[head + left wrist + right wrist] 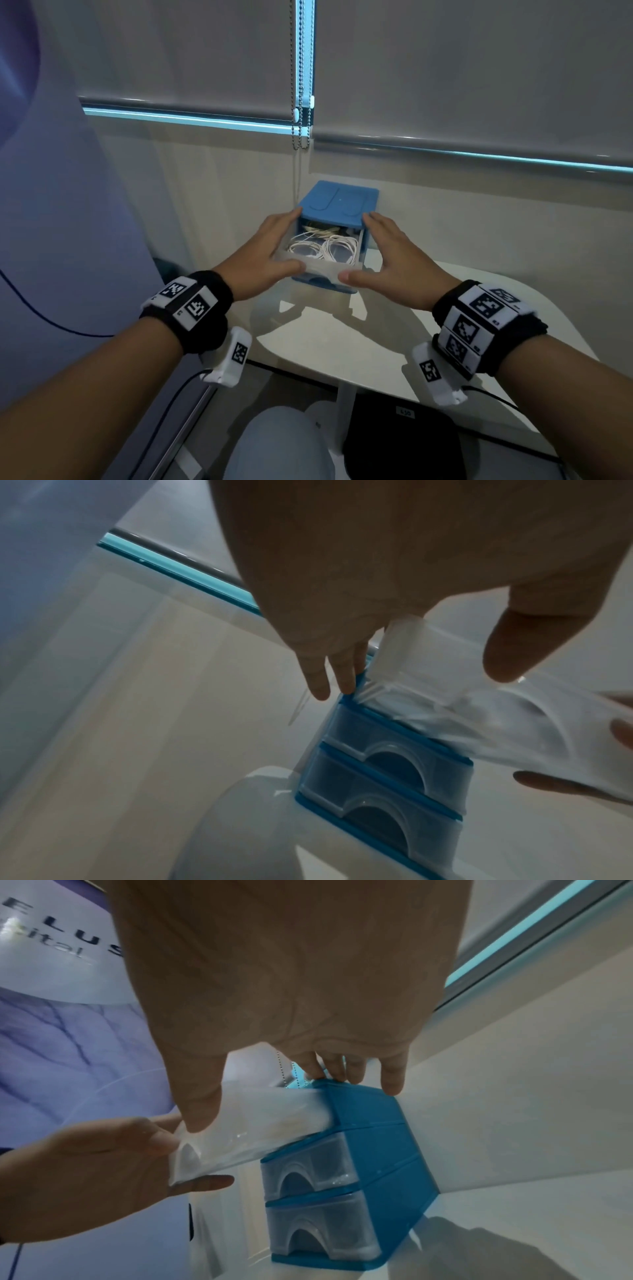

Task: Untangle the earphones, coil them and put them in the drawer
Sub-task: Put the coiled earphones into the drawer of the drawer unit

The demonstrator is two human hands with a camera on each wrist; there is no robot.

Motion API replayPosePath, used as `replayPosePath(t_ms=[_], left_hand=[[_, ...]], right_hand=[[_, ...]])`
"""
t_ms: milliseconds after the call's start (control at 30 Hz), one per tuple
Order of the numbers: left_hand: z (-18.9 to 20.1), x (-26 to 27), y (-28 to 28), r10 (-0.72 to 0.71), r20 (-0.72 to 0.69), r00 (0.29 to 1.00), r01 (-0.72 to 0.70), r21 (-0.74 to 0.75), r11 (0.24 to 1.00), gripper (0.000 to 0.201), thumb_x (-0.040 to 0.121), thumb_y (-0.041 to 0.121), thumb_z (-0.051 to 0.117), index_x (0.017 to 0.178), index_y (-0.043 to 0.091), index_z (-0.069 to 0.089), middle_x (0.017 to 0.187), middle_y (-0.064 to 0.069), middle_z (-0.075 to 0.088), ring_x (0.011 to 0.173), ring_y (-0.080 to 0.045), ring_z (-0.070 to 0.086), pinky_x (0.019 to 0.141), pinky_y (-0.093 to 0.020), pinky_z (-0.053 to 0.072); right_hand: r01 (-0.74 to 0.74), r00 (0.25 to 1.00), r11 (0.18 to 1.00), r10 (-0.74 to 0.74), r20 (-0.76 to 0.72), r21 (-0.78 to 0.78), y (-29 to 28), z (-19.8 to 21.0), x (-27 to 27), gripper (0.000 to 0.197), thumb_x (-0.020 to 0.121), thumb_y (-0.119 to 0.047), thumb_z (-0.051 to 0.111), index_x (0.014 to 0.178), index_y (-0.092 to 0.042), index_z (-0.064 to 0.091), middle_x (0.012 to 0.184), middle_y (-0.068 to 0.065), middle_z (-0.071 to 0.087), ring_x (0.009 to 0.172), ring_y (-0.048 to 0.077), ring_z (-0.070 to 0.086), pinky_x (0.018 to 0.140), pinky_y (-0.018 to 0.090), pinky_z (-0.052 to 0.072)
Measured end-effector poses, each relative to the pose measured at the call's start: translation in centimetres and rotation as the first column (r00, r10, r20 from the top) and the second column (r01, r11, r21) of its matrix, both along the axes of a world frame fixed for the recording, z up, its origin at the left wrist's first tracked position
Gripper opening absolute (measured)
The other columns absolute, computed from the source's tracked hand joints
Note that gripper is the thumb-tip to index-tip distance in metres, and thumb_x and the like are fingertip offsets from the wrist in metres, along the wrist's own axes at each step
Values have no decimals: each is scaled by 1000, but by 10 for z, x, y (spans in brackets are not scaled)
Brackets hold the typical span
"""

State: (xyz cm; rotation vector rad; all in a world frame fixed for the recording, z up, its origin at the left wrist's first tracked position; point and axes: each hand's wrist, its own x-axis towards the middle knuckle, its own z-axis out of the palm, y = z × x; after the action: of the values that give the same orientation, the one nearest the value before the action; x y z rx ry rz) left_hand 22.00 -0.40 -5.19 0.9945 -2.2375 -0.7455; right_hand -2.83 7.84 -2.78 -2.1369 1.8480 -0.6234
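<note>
Item: blue drawer unit, three tiers, standing on the white table near the wall

Top drawer — clear plastic, pulled out most of the way. Holds the earphones, white, lying in loose coils inside; a further beige cable sits toward the back of the same drawer. The two lower drawers are closed.

Left hand — fingers straight along the drawer's left side, tips at the cabinet's corner, thumb pressed to the drawer front. Nothing clasped.

Right hand — mirrors it: fingers extended beside the cabinet's right wall, thumb on the drawer front. Also flat, holding nothing.

Status, as judged: coils stowed, closing push pending.

Risks:
- A loop riding above the drawer rim could catch under the cabinet top and jam the drawer, or get pinched
- Uneven thumb pressure could skew the drawer in its slot
- The light cabinet may slide toward the wall — the fingertips alongside look placed to brace it
</note>
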Motion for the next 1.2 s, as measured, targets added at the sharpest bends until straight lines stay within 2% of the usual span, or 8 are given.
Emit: replayPosePath(t_ms=[200,300,433,533,600,800,1000,1200], left_hand=[[6,-11,-12,37,-14,999,-37,26,999,94,78,45,62,161,24,23,163,2,16,148,-9,21,120,-24,17],[8,-18,-17,8,-53,999,-8,1,1000,79,81,41,61,154,23,36,160,2,29,147,-7,26,125,-34,21],[2,-22,-27,11,-163,987,-12,-2,1000,63,78,46,62,139,32,51,150,5,42,140,-11,42,118,-42,37],[-2,-25,-35,17,-202,979,-17,4,1000,45,90,28,67,132,37,53,143,8,48,126,-13,55,106,-36,50],[-5,-27,-40,29,-236,971,-30,0,1000,40,96,18,67,129,36,52,138,10,53,115,-12,61,95,-28,55],[-6,-30,-41,101,-288,952,-108,-8,994,36,95,22,69,124,38,54,124,21,61,93,-3,69,82,-23,58],[-3,-33,-35,142,-283,949,-145,10,989,35,96,23,68,125,36,54,119,22,60,89,5,68,75,-14,55],[1,-35,-29,176,-234,956,-175,24,984,35,97,22,66,127,35,52,121,9,62,97,4,64,74,-9,50]], right_hand=[[46,999,998,-45,29,-45,-17,-4,2,108,84,-57,73,163,-16,12,170,-1,8,156,17,13,126,36,19],[60,997,996,-57,53,-61,-24,-4,1,102,86,-51,73,162,-15,15,169,-1,10,155,17,15,124,33,19],[73,995,994,-68,68,-81,-35,-5,-4,95,89,-44,73,162,-16,19,170,-1,12,155,15,16,121,27,16],[83,992,991,-73,103,-101,-44,-10,-9,90,90,-40,73,162,-18,21,170,-1,14,155,14,15,124,29,16],[90,985,990,-72,156,-112,-50,-14,-11,87,91,-36,73,161,-19,24,169,-1,16,154,15,18,126,38,22],[114,954,980,-62,294,-161,-60,-17,-15,78,89,-30,76,156,-18,38,166,1,27,149,20,34,117,46,40],[122,944,978,-61,323,-172,-62,-19,-15,77,87,-26,79,154,-17,43,165,4,31,148,21,37,116,44,42],[121,944,982,-69,323,-144,-57,-12,-14,79,86,-27,80,154,-19,42,166,2,29,145,20,41,116,42,42]])
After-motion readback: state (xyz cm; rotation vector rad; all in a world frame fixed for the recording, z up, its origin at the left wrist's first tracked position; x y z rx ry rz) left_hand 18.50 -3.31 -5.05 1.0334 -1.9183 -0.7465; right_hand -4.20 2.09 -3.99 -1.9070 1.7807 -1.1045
